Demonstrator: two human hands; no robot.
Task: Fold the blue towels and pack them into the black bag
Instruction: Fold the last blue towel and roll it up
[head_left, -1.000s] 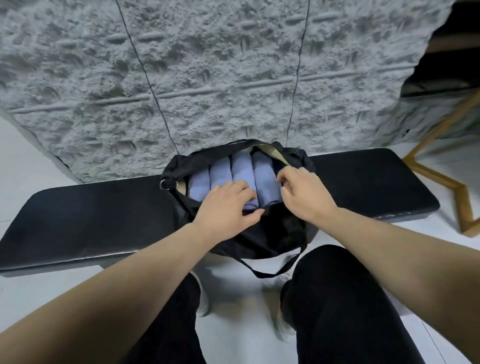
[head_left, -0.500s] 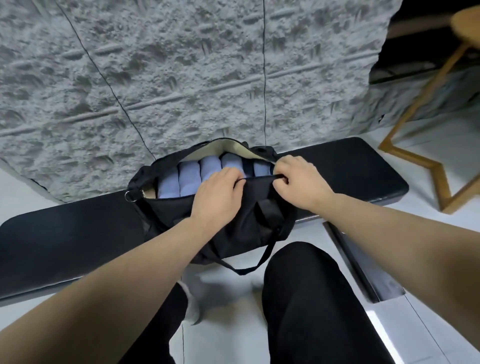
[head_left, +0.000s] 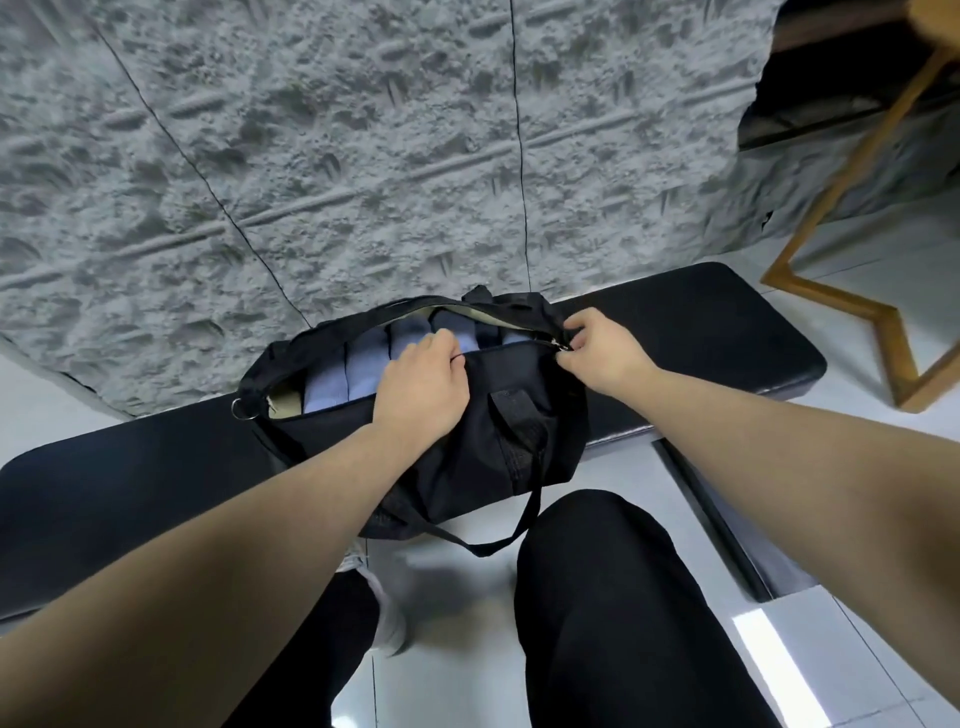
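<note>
The right hand (head_left: 602, 351) has shifted from the towels to the bag's right end and now pinches the zipper pull (head_left: 562, 347), the left hand (head_left: 423, 387) grips the near rim of the black bag (head_left: 467, 441) on the worktop (head_left: 130, 467) — blue towels (head_left: 363, 364) packed inside in a row — closure appears next.

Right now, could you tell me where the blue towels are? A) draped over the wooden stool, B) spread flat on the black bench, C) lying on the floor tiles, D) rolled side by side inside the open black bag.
D: the blue towels sit rolled side by side inside the black bag, whose top is still open while the left hand grips its near edge and the right hand pinches at the zipper end.
</note>
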